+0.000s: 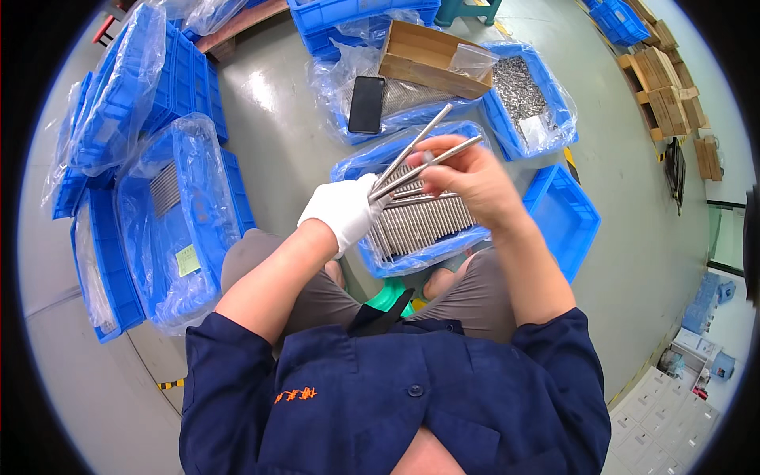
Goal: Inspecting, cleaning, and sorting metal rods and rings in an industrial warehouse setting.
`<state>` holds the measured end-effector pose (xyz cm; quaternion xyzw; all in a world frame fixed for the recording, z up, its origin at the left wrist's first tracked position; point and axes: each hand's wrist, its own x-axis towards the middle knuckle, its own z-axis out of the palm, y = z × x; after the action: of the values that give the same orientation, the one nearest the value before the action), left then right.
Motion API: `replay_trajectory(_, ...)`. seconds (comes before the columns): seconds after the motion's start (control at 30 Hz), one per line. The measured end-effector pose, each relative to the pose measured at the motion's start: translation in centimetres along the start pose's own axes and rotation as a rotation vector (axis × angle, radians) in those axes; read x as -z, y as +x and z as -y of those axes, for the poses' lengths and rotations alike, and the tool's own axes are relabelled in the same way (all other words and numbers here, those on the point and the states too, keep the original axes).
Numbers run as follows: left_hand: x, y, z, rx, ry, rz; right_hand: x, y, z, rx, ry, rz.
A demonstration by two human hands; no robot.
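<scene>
The left hand (344,210), in a white glove, is raised over the lap with its fingers curled shut around the lower ends of a few long metal rods (416,154). The rods fan upward and to the right out of this fist, their free ends pointing toward the far bins. The left forearm is bare to the rolled-up dark blue sleeve (237,356) and rises from the lower left, elbow bent.

The right hand (467,178) is bare and sits just to the right of the gloved one, almost touching it. Its fingertips pinch one of the rods partway along its length, with the thumb underneath; the motion blur makes the exact finger placement hard to read. The right forearm comes up from the lower right, also bare below a rolled sleeve.

Directly under both hands lies a blue plastic bin (380,257) lined with a clear bag and filled with a neat row of similar metal rods (423,226) lying side by side. It rests on the grey floor (277,150) just beyond the person's knees.

Beyond it stands another lined blue bin with a black phone (366,104) lying on its contents and a cardboard box (431,57) propped over it. To the right is a bin of small metal parts (518,89), and nearer, an open blue bin (566,218). On the left stand bag-covered blue bins (178,222).
</scene>
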<state>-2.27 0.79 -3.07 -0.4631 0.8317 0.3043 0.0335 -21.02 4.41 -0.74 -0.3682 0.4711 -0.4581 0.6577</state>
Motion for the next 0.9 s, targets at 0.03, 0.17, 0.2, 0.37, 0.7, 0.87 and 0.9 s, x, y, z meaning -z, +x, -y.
replay_trajectory(0.03, -0.1, 0.0, 0.1, -0.005, -0.007, 0.011, -0.8, 0.1, -0.5, -0.025, 0.036, -0.013)
replay_trajectory(0.17, -0.3, -0.5, 1.3, -0.004, -0.011, 0.033, 1.2, 1.2, -0.3, 0.038, -0.011, 0.032)
replay_trajectory(0.2, -0.5, -0.6, 1.7, -0.018, -0.015, 0.024, 2.7, 1.1, 1.2, 0.104, -0.009, -0.066)
replay_trajectory(0.37, 0.4, -0.8, 0.3, 0.178, -0.710, 0.271, 10.5, 0.0, 3.0, 0.336, 0.587, -0.145)
replay_trajectory(0.7, -0.3, 0.0, 0.9, 0.131, -1.673, 0.469, 5.5, 2.3, -2.7, 0.205, -0.853, -0.198)
replay_trajectory(0.87, 1.0, 0.2, 1.3, -0.034, -1.707, 0.371, -2.4, 2.6, -8.5, -0.264, -1.482, 0.406)
replay_trajectory(0.9, 1.3, 0.2, 0.6, -0.095, -1.689, 0.345, -3.1, 2.0, -10.4, -0.207, -1.418, 0.412)
